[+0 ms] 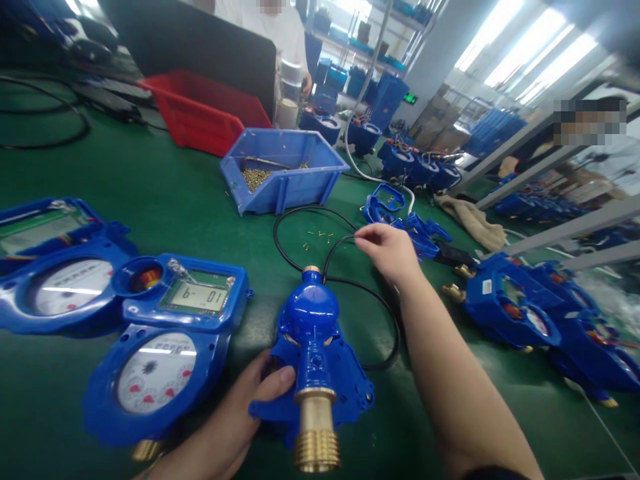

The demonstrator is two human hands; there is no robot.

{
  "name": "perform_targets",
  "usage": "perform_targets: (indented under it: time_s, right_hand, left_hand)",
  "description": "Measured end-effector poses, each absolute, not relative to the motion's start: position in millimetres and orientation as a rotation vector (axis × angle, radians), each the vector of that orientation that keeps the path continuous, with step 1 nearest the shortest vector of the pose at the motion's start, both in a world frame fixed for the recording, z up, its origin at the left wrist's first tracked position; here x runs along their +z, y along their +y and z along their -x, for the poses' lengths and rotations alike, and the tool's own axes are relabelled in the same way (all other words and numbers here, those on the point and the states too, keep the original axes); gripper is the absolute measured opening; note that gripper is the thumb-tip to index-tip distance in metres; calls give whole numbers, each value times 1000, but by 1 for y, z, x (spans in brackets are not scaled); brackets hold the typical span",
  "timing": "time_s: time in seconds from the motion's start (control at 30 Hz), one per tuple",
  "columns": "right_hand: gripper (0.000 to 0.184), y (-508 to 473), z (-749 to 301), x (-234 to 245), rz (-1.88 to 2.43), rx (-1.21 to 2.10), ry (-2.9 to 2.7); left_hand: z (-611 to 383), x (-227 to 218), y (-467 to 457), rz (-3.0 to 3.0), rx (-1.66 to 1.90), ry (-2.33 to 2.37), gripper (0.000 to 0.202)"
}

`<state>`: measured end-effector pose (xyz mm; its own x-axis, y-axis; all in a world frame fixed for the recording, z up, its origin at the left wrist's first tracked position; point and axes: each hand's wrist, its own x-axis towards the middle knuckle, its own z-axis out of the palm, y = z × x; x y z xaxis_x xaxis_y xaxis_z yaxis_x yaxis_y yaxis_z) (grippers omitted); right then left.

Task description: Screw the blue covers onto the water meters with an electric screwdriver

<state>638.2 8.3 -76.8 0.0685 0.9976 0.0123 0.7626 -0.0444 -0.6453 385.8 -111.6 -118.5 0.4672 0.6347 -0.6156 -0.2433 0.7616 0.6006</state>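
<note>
A blue water meter (311,310) with a threaded brass pipe end lies in front of me, its underside facing up. My left hand (265,390) grips its left edge, thumb on top and the other fingers hidden beneath. A black cable (395,333) runs in loops around the meter's far end. My right hand (390,253) pinches this cable between thumb and fingertips, to the right of several small brass screws (320,235) on the table. At the left, another blue meter (200,293) shows a lit digital display and a round dial.
Beyond the screws stands a blue bin (300,190) of small brass parts, with a red bin (200,120) behind it. Blue plastic housings (425,230) lie past my right hand. More meters (505,307) sit at the right. Across the table is a person in white (287,30).
</note>
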Motion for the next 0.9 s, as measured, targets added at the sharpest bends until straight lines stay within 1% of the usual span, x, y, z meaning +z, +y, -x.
perform_targets:
  time_s: [0.03,0.13,0.2,0.3,0.5,0.6,0.7,0.8,0.9]
  right_hand:
    - [7,31,-637,-85,1894,578,-1781]
    - [16,80,-631,-110,1960,549,-1919]
    - [18,96,-629,-125,1991,559,-1977]
    - [23,103,-630,-141,2020,549,-2007]
    - [19,91,-620,-149,1986,461,-1971]
    - [15,76,-611,-132,1955,423,-1906]
    - [13,41,-604,-96,1879,392,-1820]
    - [11,-25,-597,-55,1754,400,-1746]
    - [11,-109,-583,-35,1460,515,-1744]
  left_hand:
    - [-386,-118,-112,-465,560,946,55]
    - [-386,-116,-112,-465,571,946,55]
    - [-386,-116,-111,-465,583,938,53]
    - [-385,-118,-111,-463,579,916,52]
    - [-382,-124,-110,-504,538,905,50]
    - [-383,-124,-110,-493,555,920,47]
    - [-385,-124,-110,-464,574,923,42]
    - [-387,-124,-110,-455,603,895,38]
    - [-388,-124,-111,-468,615,866,36]
